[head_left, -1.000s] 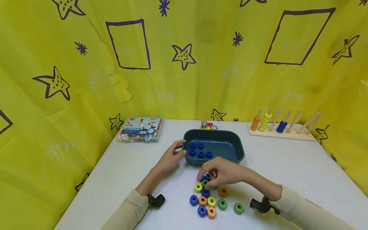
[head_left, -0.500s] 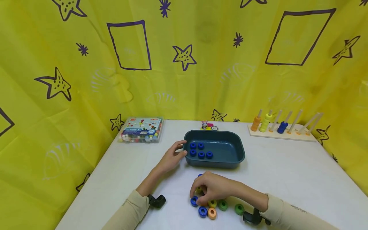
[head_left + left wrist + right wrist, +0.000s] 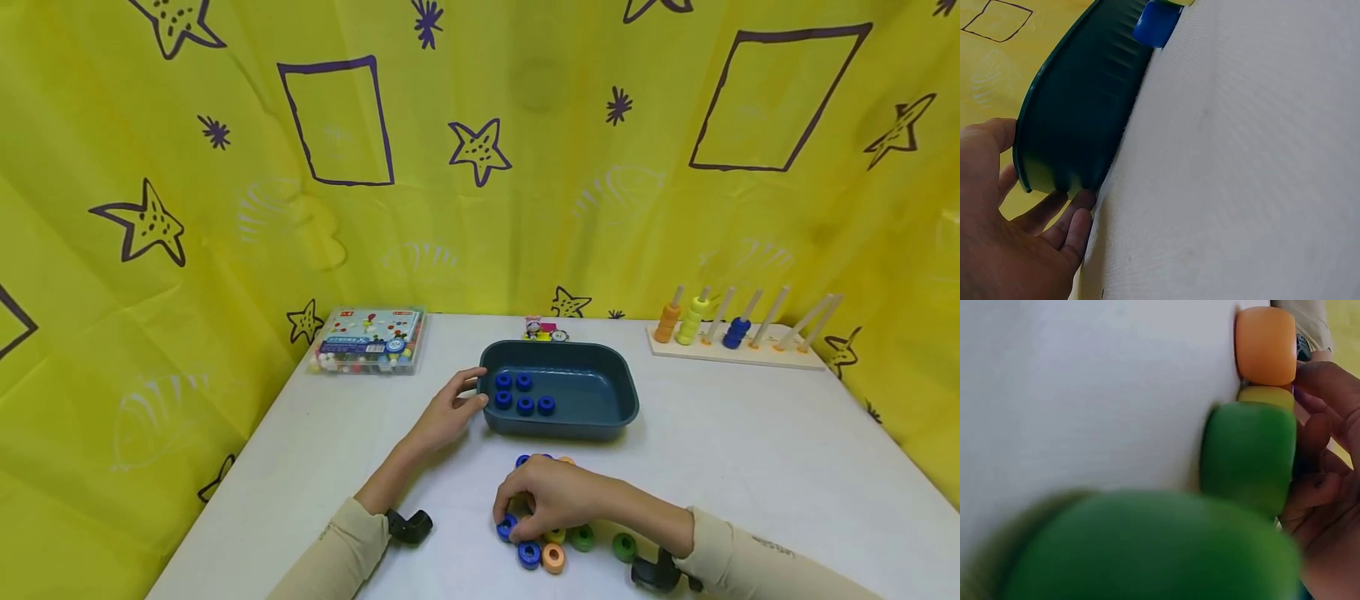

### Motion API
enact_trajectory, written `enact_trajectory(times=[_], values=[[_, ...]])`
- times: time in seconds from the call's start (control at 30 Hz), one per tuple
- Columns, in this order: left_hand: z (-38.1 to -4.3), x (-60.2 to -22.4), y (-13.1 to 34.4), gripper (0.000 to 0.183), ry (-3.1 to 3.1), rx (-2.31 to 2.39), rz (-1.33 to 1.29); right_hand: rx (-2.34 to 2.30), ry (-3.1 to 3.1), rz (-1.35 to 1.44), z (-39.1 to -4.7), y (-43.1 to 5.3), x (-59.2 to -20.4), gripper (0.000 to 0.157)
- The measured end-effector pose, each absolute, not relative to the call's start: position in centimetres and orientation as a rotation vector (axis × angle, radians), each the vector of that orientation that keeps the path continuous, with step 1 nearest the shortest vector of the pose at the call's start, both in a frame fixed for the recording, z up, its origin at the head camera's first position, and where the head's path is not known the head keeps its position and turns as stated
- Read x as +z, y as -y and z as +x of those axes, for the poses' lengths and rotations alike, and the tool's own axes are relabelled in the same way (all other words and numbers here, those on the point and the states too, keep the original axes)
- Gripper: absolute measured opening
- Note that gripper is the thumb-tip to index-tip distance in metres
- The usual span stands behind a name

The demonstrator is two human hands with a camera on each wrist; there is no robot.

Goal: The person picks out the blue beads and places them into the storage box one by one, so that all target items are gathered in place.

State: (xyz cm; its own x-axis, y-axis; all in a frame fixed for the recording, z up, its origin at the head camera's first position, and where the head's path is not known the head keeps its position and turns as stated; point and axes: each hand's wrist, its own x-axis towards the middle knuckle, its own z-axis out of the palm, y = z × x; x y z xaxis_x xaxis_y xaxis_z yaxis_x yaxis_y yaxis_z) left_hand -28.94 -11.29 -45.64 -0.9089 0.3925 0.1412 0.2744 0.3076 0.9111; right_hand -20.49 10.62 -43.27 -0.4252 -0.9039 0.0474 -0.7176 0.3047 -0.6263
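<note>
While the left hand (image 3: 444, 421) rests loosely spread against the end of a dark teal, round-cornered tray (image 3: 592, 402), the right hand (image 3: 558, 492) keeps thumb and forefinger narrow, pinching a small, glossy blue ring-shaped bead (image 3: 502, 534) on the table. How firmly they bear on it cannot be told; in the right wrist view other beads cover the fingertips.

Handling, as judged: contact should sit on opposite outer walls, followed by a straight, level lift. A sideways pull would risk knocking the second blue bead (image 3: 529, 566) just beside the thumb, or the orange bead (image 3: 553, 568) next to that. The smooth curved walls may slip if pinched off-centre. Two green beads (image 3: 624, 557) lie toward the wrist, so the wrist should rise before any sideways travel. A light left-hand touch appears sufficient to steady the tray, where five blue beads (image 3: 547, 412) sit beyond the right-hand grip.

Surface: flat white tabletop (image 3: 750, 450), finely textured. Room: yellow cloth (image 3: 540, 233) with dark printed stars hangs behind and at both sides. Far beyond the grip, to its right, stands a pale wooden peg stand (image 3: 735, 353); to its left, a clear box (image 3: 367, 340) of coloured pieces.
</note>
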Motion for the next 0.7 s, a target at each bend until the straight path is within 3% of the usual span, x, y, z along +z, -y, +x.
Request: enact_trajectory(times=[0.23, 0.47, 0.7], values=[[-29.0, -45.8, 11.2, 0.049, -2.457, 1.686, 0.632, -1.045, -2.312, -1.427, -22.3, -11.6, -40.1, 0.016], [-28.3, -44.7, 11.1, 0.047, -2.464, 1.671, 0.616, -1.158, -2.555, -1.214, -28.3, -14.9, -37.6, 0.019], [-28.7, -45.6, 11.1, 0.044, -2.483, 1.667, 0.584, -1.175, -2.67, -0.982, -34.3, -17.7, -40.2, 0.02]])
